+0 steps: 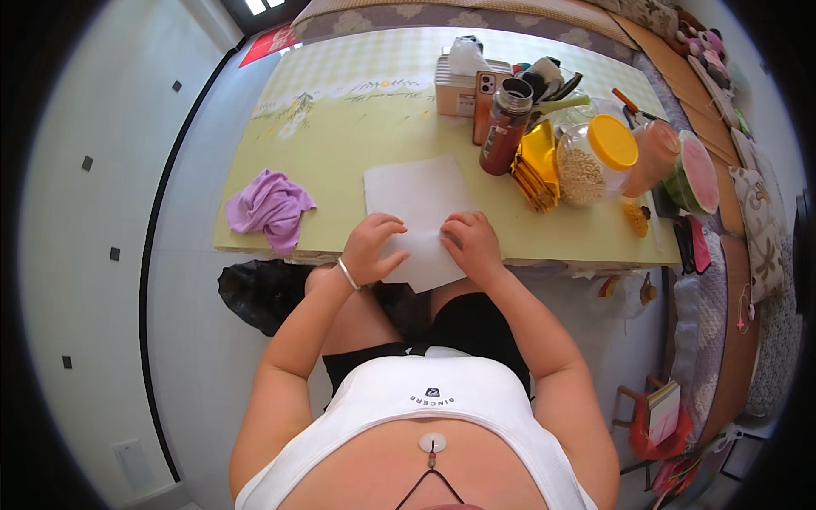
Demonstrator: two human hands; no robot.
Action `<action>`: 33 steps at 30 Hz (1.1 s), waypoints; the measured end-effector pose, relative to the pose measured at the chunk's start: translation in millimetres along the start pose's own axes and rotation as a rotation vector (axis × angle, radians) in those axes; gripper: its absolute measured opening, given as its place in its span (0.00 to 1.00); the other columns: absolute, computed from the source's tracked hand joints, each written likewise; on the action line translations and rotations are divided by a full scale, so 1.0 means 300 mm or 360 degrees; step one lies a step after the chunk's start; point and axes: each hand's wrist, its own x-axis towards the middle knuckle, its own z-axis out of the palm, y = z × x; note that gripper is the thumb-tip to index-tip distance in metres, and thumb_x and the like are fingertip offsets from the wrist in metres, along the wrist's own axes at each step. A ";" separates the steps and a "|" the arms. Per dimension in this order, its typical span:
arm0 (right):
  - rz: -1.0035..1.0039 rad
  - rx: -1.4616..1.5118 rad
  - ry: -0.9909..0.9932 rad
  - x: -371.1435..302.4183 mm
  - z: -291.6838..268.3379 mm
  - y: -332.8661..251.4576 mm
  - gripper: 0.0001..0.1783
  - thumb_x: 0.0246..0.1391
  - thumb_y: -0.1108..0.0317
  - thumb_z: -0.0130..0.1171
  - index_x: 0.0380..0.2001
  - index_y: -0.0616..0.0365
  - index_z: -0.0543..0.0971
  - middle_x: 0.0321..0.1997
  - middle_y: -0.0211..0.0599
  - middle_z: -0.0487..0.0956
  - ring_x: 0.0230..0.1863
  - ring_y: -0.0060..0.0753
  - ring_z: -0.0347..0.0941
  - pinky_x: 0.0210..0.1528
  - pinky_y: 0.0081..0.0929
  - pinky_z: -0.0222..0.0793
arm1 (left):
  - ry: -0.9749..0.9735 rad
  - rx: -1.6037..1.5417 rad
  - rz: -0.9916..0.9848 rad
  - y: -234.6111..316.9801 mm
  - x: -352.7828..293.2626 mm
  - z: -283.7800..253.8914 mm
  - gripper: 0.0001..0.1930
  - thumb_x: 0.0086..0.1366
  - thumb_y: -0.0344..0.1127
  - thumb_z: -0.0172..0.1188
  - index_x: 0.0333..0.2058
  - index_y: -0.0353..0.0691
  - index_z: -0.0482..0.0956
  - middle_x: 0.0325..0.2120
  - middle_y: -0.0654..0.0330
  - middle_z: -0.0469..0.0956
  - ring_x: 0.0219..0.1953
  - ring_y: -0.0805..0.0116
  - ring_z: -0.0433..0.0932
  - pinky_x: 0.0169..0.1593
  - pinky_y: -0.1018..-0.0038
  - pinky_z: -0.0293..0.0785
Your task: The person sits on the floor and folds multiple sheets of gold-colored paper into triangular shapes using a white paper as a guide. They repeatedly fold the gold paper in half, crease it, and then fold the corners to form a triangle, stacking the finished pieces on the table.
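Note:
A white sheet of paper (416, 183) lies on the table in front of me, its near corner hanging over the front edge toward my lap. Over its left side rests my left hand (372, 248), a white bangle (348, 274) at the wrist, thumb and bent fingers spread apart. My right hand (476, 246) is at the sheet's right side, fingers curved inward over the paper and thumb a little apart from them. Neither hand visibly grips anything. A crumpled purple cloth (270, 210) lies to the left.
To the right stand a dark red flask (503, 140), a phone (483, 106), gold foil packaging (537, 166), a yellow-lidded jar (582, 170) and a cut watermelon (693, 178). A lidded box (455, 89) is behind them. The table (340, 144) has a yellow-green cover. A black bag (259, 293) hangs below it.

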 end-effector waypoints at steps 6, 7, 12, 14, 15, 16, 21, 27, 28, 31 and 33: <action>-0.0014 -0.0101 -0.0083 0.034 0.048 -0.045 0.15 0.45 0.68 0.70 0.39 0.54 0.82 0.46 0.36 0.80 0.50 0.47 0.73 0.52 0.42 0.70 | -0.0581 0.0524 -0.0040 -0.043 -0.152 -0.033 0.48 0.46 0.43 0.77 0.67 0.45 0.66 0.70 0.53 0.61 0.72 0.52 0.58 0.71 0.45 0.54; -0.0001 -0.0109 -0.0156 0.036 0.042 -0.065 0.17 0.45 0.67 0.71 0.42 0.55 0.82 0.48 0.38 0.80 0.52 0.48 0.73 0.55 0.43 0.70 | -0.0575 0.0542 -0.0061 -0.060 -0.156 -0.037 0.49 0.45 0.42 0.77 0.67 0.46 0.65 0.70 0.54 0.61 0.72 0.52 0.58 0.71 0.45 0.54; -0.0295 -0.0416 -0.0631 -0.021 -0.026 -0.109 0.37 0.47 0.62 0.72 0.61 0.53 0.73 0.69 0.42 0.69 0.72 0.47 0.60 0.72 0.46 0.53 | -0.0515 0.0510 -0.0134 -0.127 -0.155 -0.093 0.50 0.42 0.42 0.78 0.67 0.48 0.66 0.71 0.57 0.61 0.73 0.53 0.57 0.72 0.44 0.51; -0.0324 -0.0516 -0.0752 -0.043 -0.040 -0.111 0.40 0.48 0.61 0.71 0.65 0.52 0.69 0.73 0.41 0.66 0.75 0.46 0.56 0.76 0.47 0.48 | -0.0520 0.0420 -0.0141 -0.151 -0.156 -0.102 0.49 0.42 0.41 0.78 0.66 0.48 0.66 0.71 0.58 0.61 0.74 0.54 0.56 0.72 0.43 0.51; -0.0337 -0.0532 -0.0773 -0.048 -0.037 -0.104 0.40 0.48 0.61 0.70 0.65 0.52 0.69 0.73 0.40 0.65 0.76 0.45 0.55 0.76 0.46 0.47 | -0.0514 0.0438 -0.0136 -0.152 -0.152 -0.103 0.49 0.41 0.41 0.78 0.65 0.48 0.67 0.71 0.58 0.61 0.74 0.54 0.56 0.73 0.43 0.49; -0.0352 -0.0547 -0.0794 -0.052 -0.035 -0.096 0.40 0.49 0.62 0.70 0.66 0.53 0.68 0.74 0.40 0.64 0.76 0.44 0.55 0.77 0.46 0.46 | -0.0504 0.0457 -0.0129 -0.151 -0.151 -0.099 0.49 0.42 0.41 0.78 0.66 0.48 0.67 0.71 0.57 0.61 0.74 0.54 0.56 0.73 0.43 0.49; -0.0457 -0.0572 -0.0636 -0.059 -0.006 -0.042 0.36 0.49 0.61 0.69 0.63 0.54 0.72 0.70 0.37 0.69 0.73 0.41 0.61 0.73 0.45 0.52 | -0.0470 0.0634 -0.0108 -0.131 -0.145 -0.066 0.49 0.43 0.40 0.76 0.66 0.48 0.66 0.72 0.56 0.59 0.74 0.54 0.56 0.73 0.44 0.47; -0.0456 -0.0483 -0.0675 -0.022 -0.040 -0.047 0.32 0.51 0.60 0.68 0.60 0.52 0.75 0.67 0.33 0.72 0.69 0.37 0.66 0.66 0.41 0.60 | -0.0485 0.0514 -0.0066 -0.143 -0.162 -0.058 0.49 0.43 0.39 0.75 0.68 0.50 0.66 0.72 0.56 0.58 0.75 0.54 0.54 0.74 0.42 0.45; -0.0460 -0.0501 -0.0684 -0.020 -0.042 -0.039 0.31 0.52 0.59 0.67 0.60 0.52 0.75 0.68 0.32 0.72 0.69 0.37 0.66 0.66 0.41 0.60 | -0.0517 0.0478 -0.0086 -0.143 -0.158 -0.062 0.50 0.43 0.40 0.75 0.68 0.50 0.66 0.72 0.56 0.57 0.75 0.54 0.54 0.74 0.42 0.45; -0.0543 -0.0494 -0.0599 -0.020 -0.036 -0.022 0.28 0.50 0.61 0.68 0.56 0.50 0.77 0.66 0.29 0.74 0.66 0.33 0.69 0.62 0.39 0.63 | -0.0601 0.0380 -0.0131 -0.141 -0.147 -0.088 0.52 0.42 0.44 0.76 0.69 0.51 0.65 0.73 0.56 0.56 0.75 0.53 0.53 0.73 0.40 0.44; -0.0526 -0.0394 -0.0555 -0.012 -0.036 -0.014 0.23 0.51 0.62 0.68 0.52 0.49 0.79 0.62 0.29 0.77 0.64 0.33 0.71 0.61 0.39 0.64 | -0.0640 0.0324 -0.0135 -0.140 -0.142 -0.104 0.54 0.41 0.48 0.77 0.70 0.51 0.64 0.73 0.56 0.56 0.75 0.53 0.52 0.73 0.39 0.43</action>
